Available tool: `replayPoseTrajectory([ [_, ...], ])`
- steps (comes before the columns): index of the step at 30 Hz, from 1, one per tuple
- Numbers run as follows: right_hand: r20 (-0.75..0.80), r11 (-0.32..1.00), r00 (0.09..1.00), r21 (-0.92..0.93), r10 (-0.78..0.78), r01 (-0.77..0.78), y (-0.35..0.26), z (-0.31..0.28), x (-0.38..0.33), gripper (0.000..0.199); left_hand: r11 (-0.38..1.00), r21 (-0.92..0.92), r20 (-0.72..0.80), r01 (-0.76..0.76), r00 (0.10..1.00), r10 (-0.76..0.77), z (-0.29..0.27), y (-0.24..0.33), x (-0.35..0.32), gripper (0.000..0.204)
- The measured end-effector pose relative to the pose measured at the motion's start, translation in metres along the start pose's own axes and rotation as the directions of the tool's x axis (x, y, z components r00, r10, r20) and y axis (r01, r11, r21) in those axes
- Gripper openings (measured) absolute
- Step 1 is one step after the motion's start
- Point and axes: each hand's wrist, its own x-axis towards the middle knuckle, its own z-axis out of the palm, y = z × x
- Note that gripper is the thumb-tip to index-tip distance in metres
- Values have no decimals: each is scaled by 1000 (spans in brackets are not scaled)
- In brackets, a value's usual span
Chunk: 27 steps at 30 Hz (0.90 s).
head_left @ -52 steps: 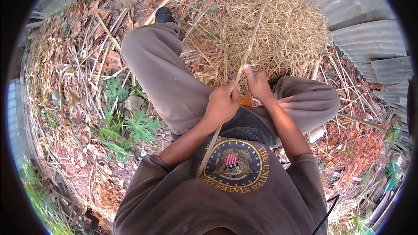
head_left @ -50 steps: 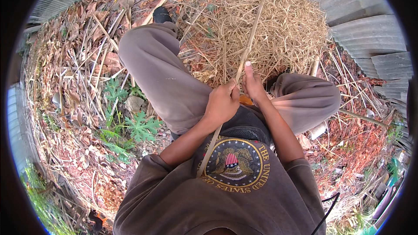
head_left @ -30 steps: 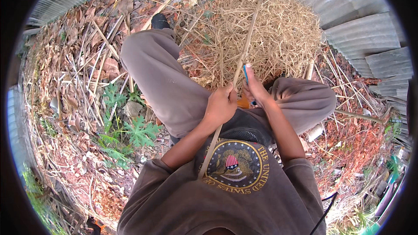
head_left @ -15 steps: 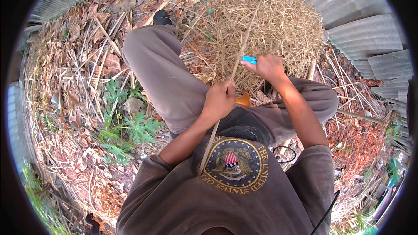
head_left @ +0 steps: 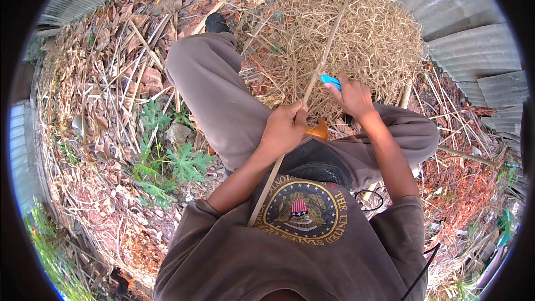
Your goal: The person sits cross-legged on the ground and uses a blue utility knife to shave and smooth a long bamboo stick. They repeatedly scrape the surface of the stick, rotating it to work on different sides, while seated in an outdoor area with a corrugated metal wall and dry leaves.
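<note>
Strip of tan, fibrous plant material (head_left: 312, 86), long, narrow and flat-looking, running slantwise from the chest of a dark, soft cotton-like shirt (head_left: 234, 251) up and away over a mound of loose, curled, straw-coloured fibres (head_left: 362, 39). Ribbed grey metal sheeting (head_left: 468, 50) stands behind the mound; brittle brown leaves (head_left: 150, 78) and thin stalks litter the ground at left, beside a lobed green plant (head_left: 188, 161). Left hand (head_left: 283, 129): fingers curled in, pinching the strip between thumb and fingers at about its middle. Right hand (head_left: 354, 99): fingers folded around a smooth, rounded blue tool (head_left: 331, 82), whose end points at the strip just beyond the left hand; its tip is too small to tell whether it touches. Both forearms reach forward from bent elbows, the left angled inward over the lap, the right raised above the folded right leg, its wrist turned toward the strip.
</note>
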Motion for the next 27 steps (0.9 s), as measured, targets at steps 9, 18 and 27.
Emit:
replayPoseTrajectory([
  [9, 209, 977, 970, -144, -127, 159, 18, 0, 35, 57, 998, 14, -15, 66, 998, -66, 6, 1, 3, 21],
  [18, 183, 693, 908, 594, 378, -408, -26, 66, -14, 71, 996, 86, -36, 6, 999, -2, 14, 4, 0, 18],
  [27, 327, 884, 943, -421, -62, 205, 24, -43, 52, 70, 999, 38, 16, -6, 1000, 6, 14, 3, 7, 26],
])
